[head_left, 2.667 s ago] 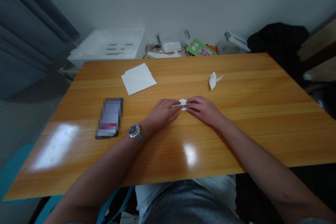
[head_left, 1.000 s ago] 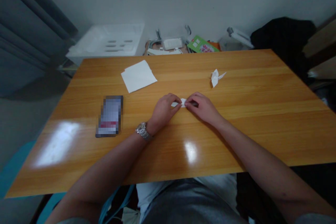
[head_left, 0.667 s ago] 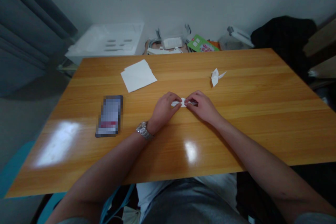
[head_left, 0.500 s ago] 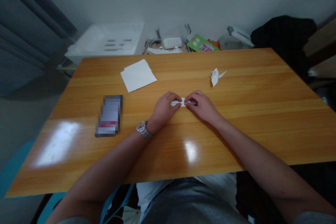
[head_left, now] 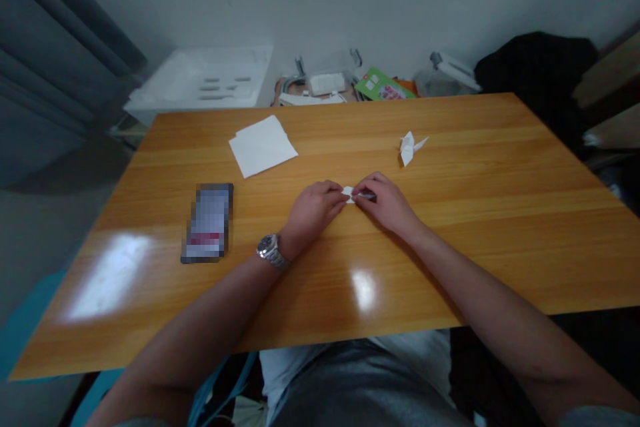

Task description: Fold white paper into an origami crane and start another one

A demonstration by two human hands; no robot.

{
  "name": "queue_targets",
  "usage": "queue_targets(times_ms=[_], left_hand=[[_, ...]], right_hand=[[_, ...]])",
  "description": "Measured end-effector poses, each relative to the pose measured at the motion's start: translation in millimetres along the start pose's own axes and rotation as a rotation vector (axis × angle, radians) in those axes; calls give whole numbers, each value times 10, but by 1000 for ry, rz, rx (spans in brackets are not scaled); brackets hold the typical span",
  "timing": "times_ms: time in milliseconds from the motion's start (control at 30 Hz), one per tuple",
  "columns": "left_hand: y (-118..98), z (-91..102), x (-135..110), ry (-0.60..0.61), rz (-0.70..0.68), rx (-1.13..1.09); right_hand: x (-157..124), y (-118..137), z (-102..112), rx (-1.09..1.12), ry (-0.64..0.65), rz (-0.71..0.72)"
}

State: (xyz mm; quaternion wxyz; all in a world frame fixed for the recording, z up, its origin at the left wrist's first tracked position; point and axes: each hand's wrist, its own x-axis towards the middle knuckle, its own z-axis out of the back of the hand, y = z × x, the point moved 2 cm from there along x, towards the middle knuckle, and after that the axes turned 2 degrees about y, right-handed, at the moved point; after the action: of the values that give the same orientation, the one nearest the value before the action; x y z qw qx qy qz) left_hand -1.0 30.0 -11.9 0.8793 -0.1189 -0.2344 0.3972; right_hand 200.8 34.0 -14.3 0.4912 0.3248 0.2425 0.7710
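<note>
A small piece of folded white paper [head_left: 349, 193] lies between my hands at the middle of the wooden table [head_left: 320, 307]. My left hand [head_left: 315, 207] is closed on its left end, thumb and fingers together, covering most of that side. At the other end my right hand [head_left: 383, 199] pinches the paper between thumb and fingers, and a thin strip shows under the palm. Beyond my right hand stands a folded white paper crane [head_left: 407, 149]. Flat white sheets of paper [head_left: 263, 147] rest past my left hand.
A phone [head_left: 207, 223], its screen blurred, lies left of my left forearm. Behind the table's far edge are a white plastic tray [head_left: 200, 90], a green booklet [head_left: 383, 85] and a clear box [head_left: 445, 77]. Something black [head_left: 535, 70] is at the back right.
My left hand has turned over more onto the paper's left end, its fingers and thumb closing together and hiding that end. My right hand keeps its pinch.
</note>
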Motion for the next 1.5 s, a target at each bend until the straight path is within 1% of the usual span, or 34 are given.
queue_targets(times_ms=[67,167,367,467,567,700,867,1067,1133,1200,1367,1500], left_hand=[[-30,24,-28,39,-54,64],[-77,58,-70,75,-88,145],[-167,86,-110,115,-72,239],[-206,92,-106,119,-60,265],[-218,97,-92,111,-17,251],[-213,87,-87,94,17,227],[-167,73,-104,107,22,210],[2,165,-149,221,-75,160],[35,198,-162,267,-95,167],[39,223,-164,287,-93,179],[2,242,-154,282,-79,182],[5,224,-148,238,-91,161]], right_hand=[[-3,-19,14,-5,-10,6],[-7,-39,22,-9,-12,16],[-23,-26,10,-31,-24,62],[-37,-1,18,-79,-26,131],[-58,29,44,-150,5,212],[-104,52,98,-216,86,260],[-166,36,139,-287,122,249],[-191,0,148,-353,145,256],[-189,-30,171,-352,148,259],[-185,-74,204,-325,159,266],[-171,-172,271,-287,190,285],[-152,-185,286,-246,193,283]])
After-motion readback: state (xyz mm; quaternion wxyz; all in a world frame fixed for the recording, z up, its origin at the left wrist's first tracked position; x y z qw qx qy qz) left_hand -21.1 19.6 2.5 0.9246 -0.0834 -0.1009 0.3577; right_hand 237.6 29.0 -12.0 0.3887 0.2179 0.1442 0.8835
